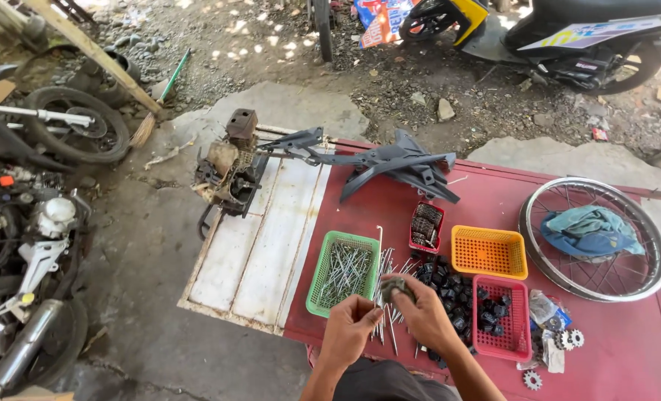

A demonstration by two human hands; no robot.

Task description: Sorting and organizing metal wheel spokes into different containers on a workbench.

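While both hands meet over the near edge of the red table [613, 349], the scene reads as follows:

Left hand: the left hand [349, 327] is pinched around a thin metal spoke [376, 318], thumb and fingers closed on it near its end.

Right hand: the right hand [419, 312] is closed around a small dark grey part [396, 288], held up at the fingertips; what kind of part it is cannot be told.

Where the held things are: the spoke and the grey part sit touching or nearly touching between the two hands, just above the loose spokes [390, 267] spread on the table.

Green basket: a green basket [343, 272] full of spokes stands just left of the hands.

Small red basket: a small red basket [426, 226] with dark pieces stands farther back, beside the orange one.

Orange basket: an orange basket [489, 251], apparently bare inside, sits between the small red basket and the wheel.

Pink-red basket: a pink-red basket [502, 318] holding black nuts or small parts stands just right of the right hand, with a heap of black parts [449, 286] beside it.

Wheel rim: a spoked wheel rim [594, 239] lies flat at the right end of the table, with a blue-green cloth [590, 230] on it.

Sprockets: small sprockets [568, 339] lie near the right front corner.

Frame piece: a dark grey plastic frame piece [390, 163] lies across the far edge.

White board: a white panelled board [256, 245] adjoins the table on the left, with a rusty engine block [230, 167] at its far end.

Surroundings: a stripped motorcycle [33, 223] lies on the ground at left; a scooter [553, 33] stands at the top right.
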